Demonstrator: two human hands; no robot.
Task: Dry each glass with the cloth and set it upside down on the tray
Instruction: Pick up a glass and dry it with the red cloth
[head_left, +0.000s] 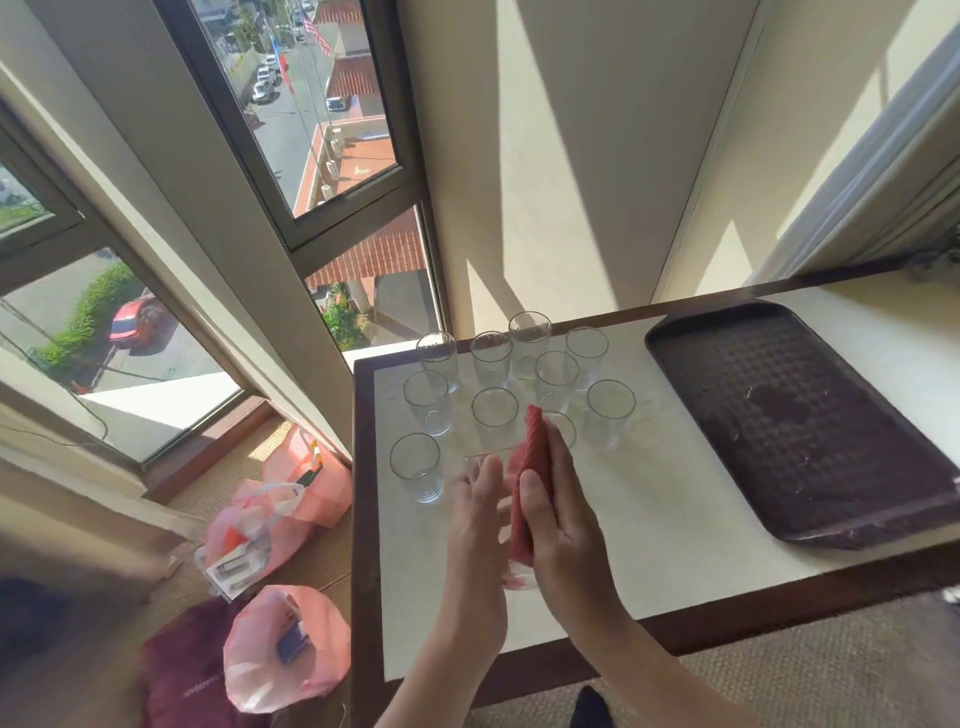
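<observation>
1. The right hand (563, 525) holds the red cloth (530, 467) with the thumb laid on its near face and the fingers behind it, pressing it against the right side of the held glass (514, 578).
2. The left hand (475, 525) cups the same glass from the left, its fingers running along the wall. How far they curl under it is hidden.
3. The glass is therefore sandwiched between the two hands, off the table (649, 493). Its long axis points away from the person, with the base nearest the body and the rim at the far end by the fingertips.
4. Since it is neither upright nor inverted, it will probably have to be turned rim-down before it is set down.
5. The tray (753, 374) lies well apart to the right, on the right hand's side. That hand carries the cloth, so the left hand would likely have to reach across.
6. The other glasses (426, 400) stand upright in a cluster just beyond the hands. None is on the tray yet.
</observation>
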